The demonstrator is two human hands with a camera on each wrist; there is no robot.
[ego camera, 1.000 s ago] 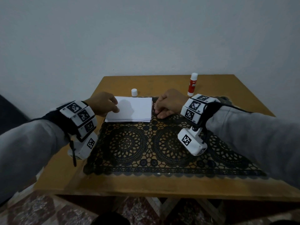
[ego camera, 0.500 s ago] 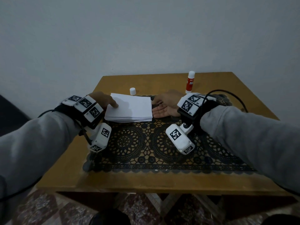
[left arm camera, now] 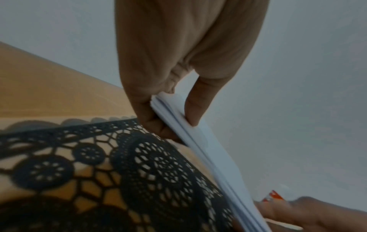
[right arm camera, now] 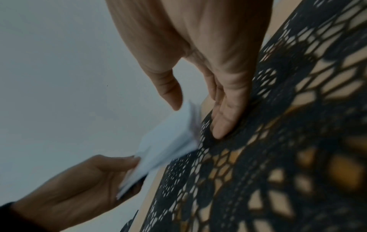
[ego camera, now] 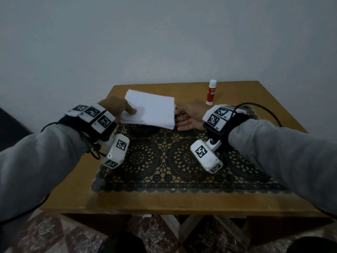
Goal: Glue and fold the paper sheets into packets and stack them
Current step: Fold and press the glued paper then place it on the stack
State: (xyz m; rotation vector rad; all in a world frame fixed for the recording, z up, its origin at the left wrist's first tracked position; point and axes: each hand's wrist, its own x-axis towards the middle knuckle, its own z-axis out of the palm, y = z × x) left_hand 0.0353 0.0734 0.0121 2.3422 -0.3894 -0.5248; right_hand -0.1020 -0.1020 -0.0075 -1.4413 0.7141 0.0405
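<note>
The left hand (ego camera: 116,108) pinches the paper stack (ego camera: 151,110) at its 9 o'clock edge, probably to lift it, while the right hand (ego camera: 189,115) lies open and empty at 3 o'clock on the lace mat (ego camera: 164,157).

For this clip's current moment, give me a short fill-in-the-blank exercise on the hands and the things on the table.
1. The left hand grips the stack of ____ sheets by its left edge.
2. The glue stick stands ____ near the far right of the table.
3. The right hand lies palm up on the black ____ mat, beside the paper stack.
4. Of the two hands, the ____ one holds nothing.

Missing words: paper; upright; lace; right
</note>
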